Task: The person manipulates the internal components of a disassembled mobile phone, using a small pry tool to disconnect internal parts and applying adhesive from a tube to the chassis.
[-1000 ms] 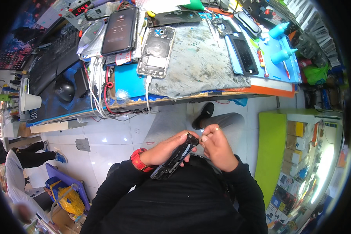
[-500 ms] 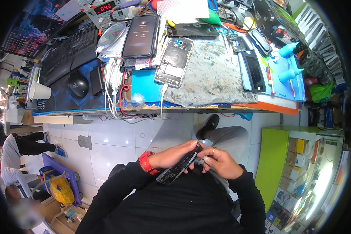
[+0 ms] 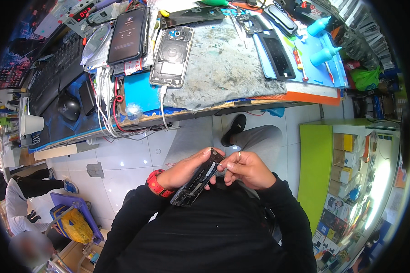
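Note:
My left hand (image 3: 187, 169) is wrapped around a dark opened phone (image 3: 197, 184), held tilted above my lap. Its inner side faces up, with black parts and a pale strip along it. My right hand (image 3: 249, 169) is closed in a pinch at the phone's upper right edge. A thin whitish tip (image 3: 219, 164) shows at those fingertips; the rest of it is hidden, so its kind is unclear. On the bench ahead lies another opened phone (image 3: 172, 57), its inside showing, with a white cable (image 3: 162, 102) plugged into its lower end.
A grey work mat (image 3: 218, 68) covers the bench middle. A lit phone (image 3: 128, 34) rests on a stack at left, near a mouse (image 3: 69, 107) and keyboard. Blue bottles (image 3: 323, 55) and a screwdriver (image 3: 298, 59) lie at right. A green-sided display case (image 3: 313, 168) stands at my right.
My view has turned, so the bench sits further left and higher. The held phone now shows more of its inner face. My right hand stays pinched at its edge.

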{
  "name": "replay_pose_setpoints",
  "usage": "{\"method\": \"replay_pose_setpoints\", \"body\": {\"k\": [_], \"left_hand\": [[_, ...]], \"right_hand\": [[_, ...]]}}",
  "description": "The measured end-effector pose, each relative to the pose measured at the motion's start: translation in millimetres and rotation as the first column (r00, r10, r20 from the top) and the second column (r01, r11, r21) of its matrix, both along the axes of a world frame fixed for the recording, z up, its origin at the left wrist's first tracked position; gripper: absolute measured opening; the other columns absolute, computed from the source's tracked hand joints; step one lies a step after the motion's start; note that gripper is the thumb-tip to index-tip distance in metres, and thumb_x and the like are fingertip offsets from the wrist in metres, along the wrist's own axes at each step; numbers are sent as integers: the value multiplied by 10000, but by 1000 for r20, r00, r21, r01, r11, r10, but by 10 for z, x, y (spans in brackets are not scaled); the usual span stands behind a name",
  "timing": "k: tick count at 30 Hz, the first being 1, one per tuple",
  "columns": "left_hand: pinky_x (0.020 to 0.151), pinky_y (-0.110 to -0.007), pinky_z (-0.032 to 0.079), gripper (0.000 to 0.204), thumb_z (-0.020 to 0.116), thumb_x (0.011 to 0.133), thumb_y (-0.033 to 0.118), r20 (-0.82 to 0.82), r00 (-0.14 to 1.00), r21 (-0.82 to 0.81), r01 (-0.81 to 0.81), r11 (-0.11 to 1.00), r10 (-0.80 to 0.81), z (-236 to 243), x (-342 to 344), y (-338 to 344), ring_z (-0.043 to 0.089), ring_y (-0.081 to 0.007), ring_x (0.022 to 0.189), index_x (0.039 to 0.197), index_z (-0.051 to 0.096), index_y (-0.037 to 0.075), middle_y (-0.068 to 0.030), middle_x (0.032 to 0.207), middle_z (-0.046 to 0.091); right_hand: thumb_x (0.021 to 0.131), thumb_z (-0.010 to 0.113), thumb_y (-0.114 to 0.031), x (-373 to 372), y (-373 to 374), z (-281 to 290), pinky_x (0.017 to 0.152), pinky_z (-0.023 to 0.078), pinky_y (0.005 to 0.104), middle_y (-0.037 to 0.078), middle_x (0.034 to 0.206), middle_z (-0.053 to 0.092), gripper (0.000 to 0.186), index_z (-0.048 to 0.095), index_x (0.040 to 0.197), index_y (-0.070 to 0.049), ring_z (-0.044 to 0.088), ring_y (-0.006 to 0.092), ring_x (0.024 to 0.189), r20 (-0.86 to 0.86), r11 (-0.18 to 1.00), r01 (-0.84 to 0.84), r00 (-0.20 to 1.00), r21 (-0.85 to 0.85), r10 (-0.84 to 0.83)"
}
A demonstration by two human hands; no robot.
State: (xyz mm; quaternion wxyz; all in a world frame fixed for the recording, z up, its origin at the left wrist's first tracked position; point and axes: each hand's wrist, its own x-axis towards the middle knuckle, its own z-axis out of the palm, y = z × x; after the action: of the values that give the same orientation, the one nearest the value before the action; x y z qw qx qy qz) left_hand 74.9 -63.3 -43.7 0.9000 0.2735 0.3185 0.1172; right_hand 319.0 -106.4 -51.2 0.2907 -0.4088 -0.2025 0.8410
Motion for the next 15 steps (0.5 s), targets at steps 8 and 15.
{"method": "replay_pose_setpoints", "body": {"k": [8,15], "left_hand": [[710,-289,581,562,282,1122,496,-21,999,38,30,999,-29,33,5,10,635,-127,859,1443,435,60,-81,1127,590],[704,-280,582,551,279,1124,492,-23,999,34,37,999,-37,24,1,28,646,-124,852,1446,429,71,-85,1135,594]], "right_hand": [[946,724,-38,-123,-47,-22,692,622,306,142,940,724,144,681,1041,61,728,174,778,104,991,131,987,-36,-126],[902,732,-5,-288,-104,107,681,570,327,108,868,703,146,714,1034,53,717,208,748,602,798,-188,757,573,-254]]}}
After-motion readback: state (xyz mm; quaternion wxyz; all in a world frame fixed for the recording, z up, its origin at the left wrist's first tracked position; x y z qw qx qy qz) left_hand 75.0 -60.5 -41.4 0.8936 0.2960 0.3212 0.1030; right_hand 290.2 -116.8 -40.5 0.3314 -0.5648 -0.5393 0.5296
